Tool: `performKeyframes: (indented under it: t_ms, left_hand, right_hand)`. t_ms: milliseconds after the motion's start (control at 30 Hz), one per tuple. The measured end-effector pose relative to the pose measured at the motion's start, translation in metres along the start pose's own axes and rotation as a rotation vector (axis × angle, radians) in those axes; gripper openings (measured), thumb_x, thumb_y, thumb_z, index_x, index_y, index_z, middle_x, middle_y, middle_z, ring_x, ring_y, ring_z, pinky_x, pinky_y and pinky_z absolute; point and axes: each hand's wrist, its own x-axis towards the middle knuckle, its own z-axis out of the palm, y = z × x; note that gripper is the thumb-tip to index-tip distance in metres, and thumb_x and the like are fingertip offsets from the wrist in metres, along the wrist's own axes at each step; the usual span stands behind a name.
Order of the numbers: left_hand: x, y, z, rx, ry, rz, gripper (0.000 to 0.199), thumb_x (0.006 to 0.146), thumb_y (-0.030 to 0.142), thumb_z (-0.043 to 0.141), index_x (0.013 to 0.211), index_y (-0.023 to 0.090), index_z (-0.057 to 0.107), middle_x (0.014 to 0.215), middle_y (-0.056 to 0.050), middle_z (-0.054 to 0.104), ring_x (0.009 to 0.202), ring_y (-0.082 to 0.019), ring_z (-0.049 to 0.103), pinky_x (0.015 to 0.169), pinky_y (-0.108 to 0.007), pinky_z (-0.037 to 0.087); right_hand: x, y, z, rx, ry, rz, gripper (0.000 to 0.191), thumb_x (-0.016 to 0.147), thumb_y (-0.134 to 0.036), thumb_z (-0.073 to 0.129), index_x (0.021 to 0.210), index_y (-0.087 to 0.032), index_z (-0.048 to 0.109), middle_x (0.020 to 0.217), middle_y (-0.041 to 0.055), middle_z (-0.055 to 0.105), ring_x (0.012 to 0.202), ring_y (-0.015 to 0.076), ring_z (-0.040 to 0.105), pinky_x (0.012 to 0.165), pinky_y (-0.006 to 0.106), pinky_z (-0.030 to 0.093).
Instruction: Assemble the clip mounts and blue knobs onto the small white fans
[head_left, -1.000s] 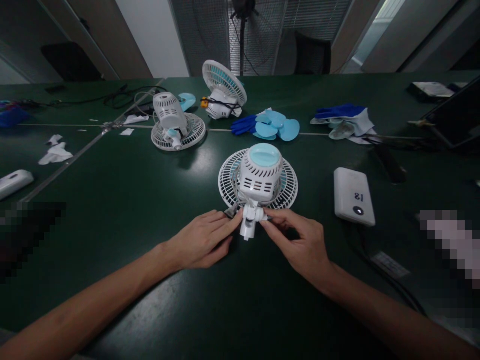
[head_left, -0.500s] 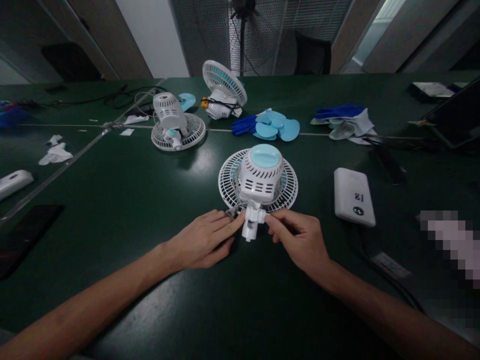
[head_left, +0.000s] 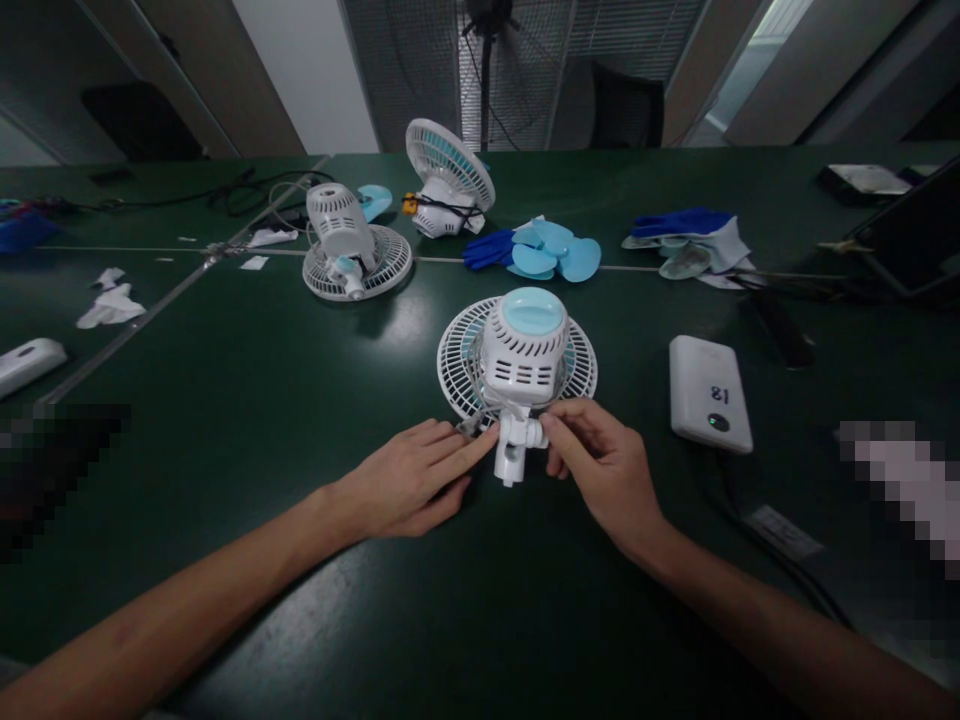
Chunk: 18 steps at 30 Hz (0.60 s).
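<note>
A white fan head [head_left: 523,350] with a pale blue cap lies face down on its round grille [head_left: 459,355]. Its white neck joint [head_left: 511,452] points toward me. My left hand [head_left: 420,475] rests on the table with fingers stretched out, the index fingertip pressing the joint's left side. On the other side, my right hand [head_left: 600,465] pinches the small white knob [head_left: 537,433] of the joint between thumb and fingers. The tip of the knob is partly hidden by those fingers.
Behind stand another face-down fan head [head_left: 341,235] and a tilted fan [head_left: 448,185]. Loose blue fan blades [head_left: 555,250] lie beside blue gloves [head_left: 487,250]. More gloves [head_left: 690,240] are back right. A white power bank [head_left: 709,393] sits right, with a cable [head_left: 787,570] nearby.
The neck joint has swung slightly to the right, and my right hand has shifted right with it. My left index finger has followed, still touching the joint.
</note>
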Motion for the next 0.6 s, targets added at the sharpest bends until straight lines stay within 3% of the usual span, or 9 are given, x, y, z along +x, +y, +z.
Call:
performKeyframes:
  t_ms: [67, 233, 467, 600]
  left_hand:
    - [0.0001, 0.0, 0.0004, 0.0, 0.007, 0.001, 0.069, 0.104, 0.021, 0.043, 0.166, 0.012, 0.013, 0.111, -0.013, 0.067, 0.094, -0.024, 0.057, 0.084, -0.041, 0.052]
    - [-0.0007, -0.0012, 0.0031, -0.023, 0.013, 0.001, 0.072, 0.104, 0.022, 0.043, 0.166, 0.011, 0.01, 0.112, -0.014, 0.068, 0.093, -0.025, 0.056, 0.083, -0.042, 0.052]
    - [-0.0011, -0.0013, 0.003, -0.076, 0.018, -0.02, 0.072, 0.104, 0.021, 0.042, 0.166, 0.009, 0.007, 0.111, -0.014, 0.068, 0.094, -0.025, 0.057, 0.082, -0.041, 0.052]
    - [-0.0014, -0.0011, 0.0038, -0.069, 0.033, -0.02, 0.072, 0.104, 0.021, 0.042, 0.166, 0.008, 0.009, 0.111, -0.015, 0.067, 0.094, -0.025, 0.057, 0.081, -0.041, 0.053]
  right_hand:
    - [-0.0017, -0.0001, 0.0004, -0.003, 0.05, -0.051, 0.018, 0.097, -0.037, 0.068, 0.105, -0.021, 0.067, 0.08, -0.0012, 0.07, 0.057, 0.01, 0.063, 0.05, 0.022, 0.051]
    - [-0.006, -0.0057, -0.0011, -0.133, 0.027, -0.2, 0.01, 0.099, -0.027, 0.064, 0.104, -0.021, 0.068, 0.085, 0.0012, 0.071, 0.065, 0.0121, 0.066, 0.057, 0.025, 0.054]
    - [-0.0103, -0.0033, -0.0005, -0.267, -0.032, -0.383, 0.03, 0.094, -0.017, 0.067, 0.123, -0.023, 0.065, 0.093, 0.0016, 0.069, 0.067, 0.0125, 0.064, 0.06, 0.028, 0.055]
    - [-0.0106, -0.0021, 0.0009, -0.295, -0.026, -0.41, 0.033, 0.094, -0.017, 0.067, 0.126, -0.023, 0.064, 0.094, 0.002, 0.068, 0.069, 0.0128, 0.064, 0.059, 0.028, 0.055]
